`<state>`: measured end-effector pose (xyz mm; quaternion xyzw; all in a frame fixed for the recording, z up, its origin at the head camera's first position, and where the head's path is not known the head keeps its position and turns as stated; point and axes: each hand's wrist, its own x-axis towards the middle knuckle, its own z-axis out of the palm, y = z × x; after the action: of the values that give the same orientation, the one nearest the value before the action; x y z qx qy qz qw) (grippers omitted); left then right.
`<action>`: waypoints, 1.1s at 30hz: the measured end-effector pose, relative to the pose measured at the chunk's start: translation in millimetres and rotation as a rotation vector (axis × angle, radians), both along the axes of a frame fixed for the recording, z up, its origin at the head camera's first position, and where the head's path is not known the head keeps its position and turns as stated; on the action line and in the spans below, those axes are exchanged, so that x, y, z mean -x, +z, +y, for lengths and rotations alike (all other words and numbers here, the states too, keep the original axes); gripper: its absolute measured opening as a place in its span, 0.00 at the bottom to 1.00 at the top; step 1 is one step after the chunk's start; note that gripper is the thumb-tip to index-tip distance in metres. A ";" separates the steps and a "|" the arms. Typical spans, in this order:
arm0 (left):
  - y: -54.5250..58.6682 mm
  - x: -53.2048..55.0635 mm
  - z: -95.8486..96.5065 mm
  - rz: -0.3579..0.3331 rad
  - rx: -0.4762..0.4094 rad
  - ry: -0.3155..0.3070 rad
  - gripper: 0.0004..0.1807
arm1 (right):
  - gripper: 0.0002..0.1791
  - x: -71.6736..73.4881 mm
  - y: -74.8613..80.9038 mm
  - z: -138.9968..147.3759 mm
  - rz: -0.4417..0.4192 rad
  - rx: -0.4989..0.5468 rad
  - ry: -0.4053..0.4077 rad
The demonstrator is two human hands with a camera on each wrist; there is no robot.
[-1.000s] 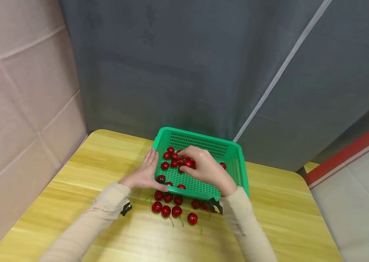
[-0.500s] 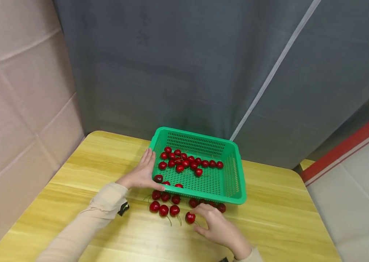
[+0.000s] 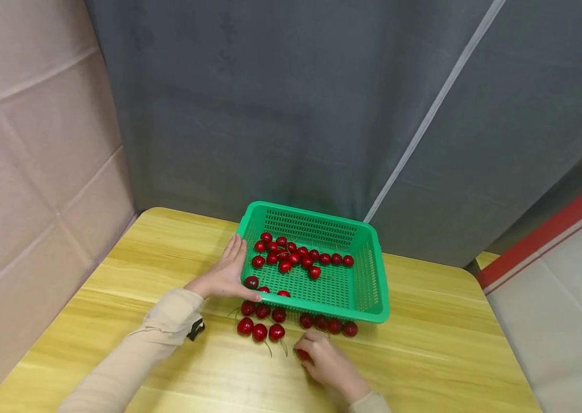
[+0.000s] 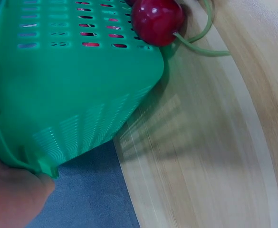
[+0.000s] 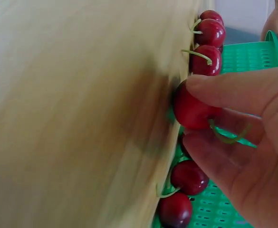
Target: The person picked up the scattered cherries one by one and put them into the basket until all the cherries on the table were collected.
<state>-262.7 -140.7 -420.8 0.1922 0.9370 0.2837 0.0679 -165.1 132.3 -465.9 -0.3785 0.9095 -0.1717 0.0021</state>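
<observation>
My right hand (image 3: 328, 362) pinches a red cherry (image 5: 194, 108) between thumb and fingers, low over the table in front of the basket. A curved green stem hangs from that cherry in the right wrist view. My left hand (image 3: 221, 279) rests on the near left corner of a green plastic basket (image 3: 317, 309), fingers straight along its left side and thumb on the front rim. Several cherries (image 3: 294, 258) lie inside the basket, mostly toward its left and middle. More cherries (image 3: 259, 332) with stems sit on the table along the basket's front side.
The wooden table (image 3: 177, 246) has rounded far corners. A dark grey curtain (image 3: 249, 126) hangs behind it, and a pale cloth wall (image 3: 48, 172) stands on the left. To the right is a white panel with a red edge (image 3: 549, 235).
My right hand came out of the basket and down toward me, reached the lone cherry at the front and closed its fingers on it. The left hand stayed on the basket corner.
</observation>
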 end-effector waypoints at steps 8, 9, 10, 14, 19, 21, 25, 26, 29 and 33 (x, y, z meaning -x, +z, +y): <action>-1.6 0.3 -4.3 0.004 -0.004 0.007 0.73 | 0.14 -1.8 6.3 5.8 0.010 0.106 0.031; -2.0 0.3 -4.8 0.006 -0.003 0.006 0.74 | 0.15 -1.6 11.2 6.7 0.012 0.124 0.039; -2.4 0.3 -5.1 0.010 -0.001 0.006 0.74 | 0.15 -0.9 18.0 7.8 0.012 0.135 0.048; -3.0 0.1 -6.2 0.009 0.001 0.009 0.74 | 0.15 6.6 59.6 12.9 0.062 0.153 0.119; -1.2 -0.9 -6.0 0.002 -0.003 0.008 0.73 | 0.16 30.7 127.9 17.6 0.270 0.101 0.195; -0.5 -0.9 -5.4 -0.001 -0.004 0.008 0.73 | 0.16 48.4 151.3 17.5 0.317 0.080 0.206; 0.1 -0.2 -2.6 -0.008 0.000 0.002 0.74 | 0.14 96.0 179.7 16.2 0.216 0.028 0.156; 0.1 -0.2 -1.7 -0.012 -0.002 -0.002 0.75 | 0.14 109.5 182.3 15.5 0.169 0.006 0.128; -0.6 0.3 -0.2 -0.021 0.005 -0.009 0.75 | 0.14 149.4 181.4 12.4 0.029 -0.059 0.034; -0.6 1.3 0.3 -0.020 0.005 -0.003 0.75 | 0.15 192.8 165.2 8.8 -0.157 -0.070 -0.098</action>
<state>-263.9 -140.4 -421.4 0.1907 0.9367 0.2830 0.0780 -357.8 141.1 -300.6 -0.3186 0.9294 -0.1690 0.0781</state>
